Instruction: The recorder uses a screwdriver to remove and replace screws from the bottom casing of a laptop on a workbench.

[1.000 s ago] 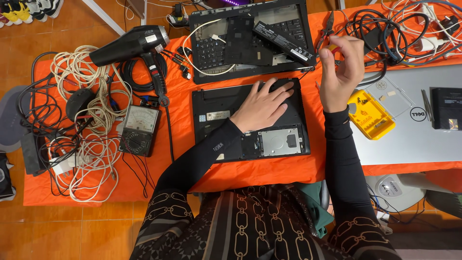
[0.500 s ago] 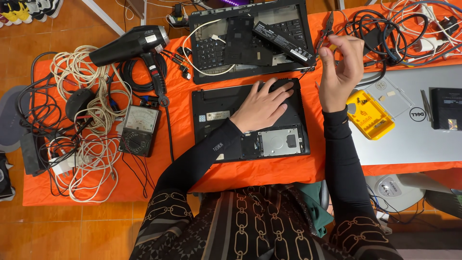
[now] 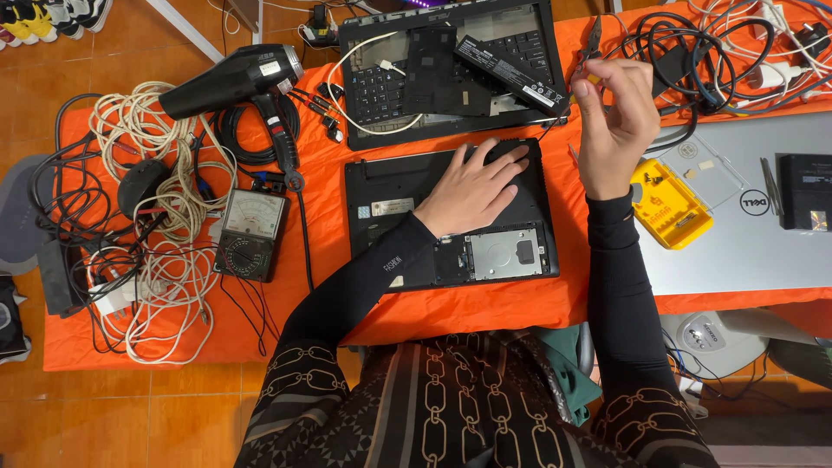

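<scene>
The left hand (image 3: 475, 185) lies flat, palm down, fingers spread, on the underside of a black laptop (image 3: 407, 182) that sits bottom-up on the orange cloth (image 3: 485, 308). It grips nothing; it looks to be pressing down so the chassis stays put. Near the laptop's front edge a bay is open, w/ a silver hard drive (image 3: 501, 253) showing inside.

The right hand (image 3: 617, 117) is raised above the cloth, just right of the laptop, fingers curled and thumb pinched toward the fingertips. Something tiny may sit in that pinch, but it's too small to tell. Just beyond the fingertips lie pliers (image 3: 591, 39) w/ dark handles.

Below that hand sits a yellow bit case (image 3: 667, 201), lid open, close enough for quick reach, prob. why it's parked there. It rests partly on a closed silver laptop (image 3: 745, 234), which also bears a small black box (image 3: 806, 192) and tweezers (image 3: 770, 186).

Behind the black laptop is a second, stripped keyboard chassis (image 3: 390, 82) w/ a long black battery (image 3: 511, 74) laid across it and a white cable looping over.

Left side: a black hair dryer (image 3: 234, 82), an analog multimeter (image 3: 251, 234) and a heap of white cords (image 3: 173, 251), all well apart from both hands.
</scene>
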